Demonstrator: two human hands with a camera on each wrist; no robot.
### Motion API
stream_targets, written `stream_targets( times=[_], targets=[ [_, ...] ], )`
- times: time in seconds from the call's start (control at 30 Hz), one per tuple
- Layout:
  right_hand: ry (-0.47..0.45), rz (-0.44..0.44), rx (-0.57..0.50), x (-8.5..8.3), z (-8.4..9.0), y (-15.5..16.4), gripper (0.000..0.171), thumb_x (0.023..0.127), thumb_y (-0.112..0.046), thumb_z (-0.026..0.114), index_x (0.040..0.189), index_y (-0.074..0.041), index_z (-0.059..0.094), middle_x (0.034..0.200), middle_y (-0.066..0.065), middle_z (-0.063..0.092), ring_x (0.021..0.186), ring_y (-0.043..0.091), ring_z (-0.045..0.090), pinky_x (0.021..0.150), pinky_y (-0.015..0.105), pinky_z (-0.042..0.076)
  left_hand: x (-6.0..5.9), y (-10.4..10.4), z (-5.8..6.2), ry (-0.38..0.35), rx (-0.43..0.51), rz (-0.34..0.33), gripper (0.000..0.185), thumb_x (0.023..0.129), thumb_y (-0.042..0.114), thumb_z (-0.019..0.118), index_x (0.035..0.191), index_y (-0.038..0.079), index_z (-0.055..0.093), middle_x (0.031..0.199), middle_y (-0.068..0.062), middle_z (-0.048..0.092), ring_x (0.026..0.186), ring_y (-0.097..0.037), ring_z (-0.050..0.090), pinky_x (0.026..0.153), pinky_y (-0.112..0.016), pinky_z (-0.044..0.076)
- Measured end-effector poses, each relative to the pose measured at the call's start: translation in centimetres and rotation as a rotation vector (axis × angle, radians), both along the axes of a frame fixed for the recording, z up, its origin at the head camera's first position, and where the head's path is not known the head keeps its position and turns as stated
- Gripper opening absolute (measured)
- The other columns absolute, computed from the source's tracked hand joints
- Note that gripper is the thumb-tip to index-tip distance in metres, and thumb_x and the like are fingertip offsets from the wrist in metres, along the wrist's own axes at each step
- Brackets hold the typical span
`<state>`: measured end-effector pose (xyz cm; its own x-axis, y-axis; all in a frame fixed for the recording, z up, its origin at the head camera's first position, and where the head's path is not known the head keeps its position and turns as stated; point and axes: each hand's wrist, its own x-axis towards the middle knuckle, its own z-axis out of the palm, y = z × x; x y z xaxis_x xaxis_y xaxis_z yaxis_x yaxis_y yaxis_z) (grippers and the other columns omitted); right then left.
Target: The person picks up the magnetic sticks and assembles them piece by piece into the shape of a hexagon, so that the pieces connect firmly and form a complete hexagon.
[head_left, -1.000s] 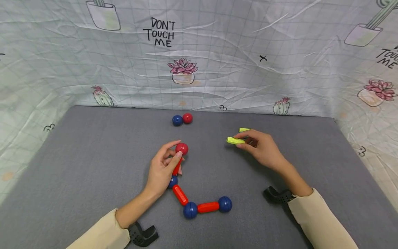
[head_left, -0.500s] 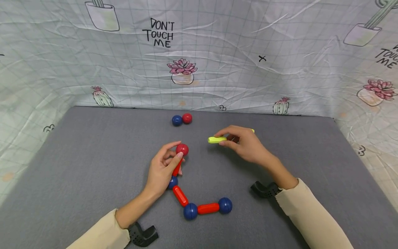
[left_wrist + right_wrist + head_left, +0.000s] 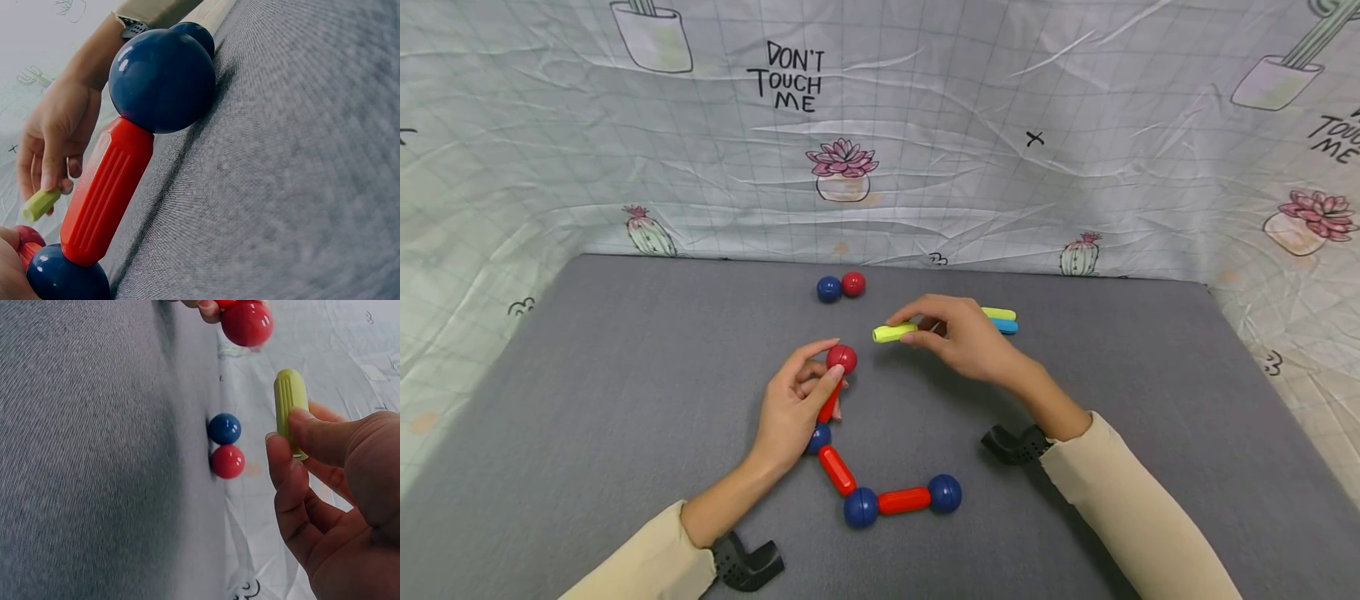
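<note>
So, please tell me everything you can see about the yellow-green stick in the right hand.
The yellow-green stick is a short plastic-looking rod with lengthwise ribs and rounded ends. The right hand pinches one end between thumb and fingers and holds it about level above the grey mat. Its free end points toward the red ball, which the left hand holds, without touching it.
</note>
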<state>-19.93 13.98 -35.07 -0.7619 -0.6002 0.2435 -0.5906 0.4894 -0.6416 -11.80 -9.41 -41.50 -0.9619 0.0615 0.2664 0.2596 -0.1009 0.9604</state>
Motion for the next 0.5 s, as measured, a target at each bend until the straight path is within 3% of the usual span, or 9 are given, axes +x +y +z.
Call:
stream_targets(
  times=[0.17,0.27,0.5],
  targets=[
    [-0.015,0.039,0.002,0.0,0.1,-0.7,0.023,0.088,-0.008,0.07,0.11,-0.014,0.071,0.106,-0.003,0.067,0.082,0.012,0.06,0.072,0.031,0.052,0.6,0.3,1.5,0.019,-0.01,-0.001,0.032,0.095,-0.004,0.054,0.127,-0.006,0.051,0.083,-0.034,0.055,0.05,-0.031,0.052,0.05,-0.028,0.047],
    [-0.027,0.062,0.0,0.0,0.0,-1.0,0.024,0.087,-0.006,0.07,0.11,-0.014,0.071,0.106,-0.004,0.067,0.081,0.012,0.061,0.072,0.03,0.052,0.6,0.3,1.7,0.032,-0.008,-0.003,0.031,0.095,-0.004,0.054,0.126,-0.007,0.051,0.083,-0.034,0.055,0.05,-0.03,0.052,0.049,-0.028,0.047],
    [-0.025,0.101,0.019,0.2,-0.1,-1.5,0.024,0.087,-0.006,0.07,0.109,-0.015,0.071,0.103,-0.006,0.067,0.085,0.01,0.06,0.075,0.029,0.052,0.1,0.1,0.5,0.001,0.0,-0.01,0.033,0.095,-0.002,0.055,0.128,-0.003,0.052,0.085,-0.032,0.056,0.05,-0.03,0.053,0.048,-0.027,0.046]
  ],
)
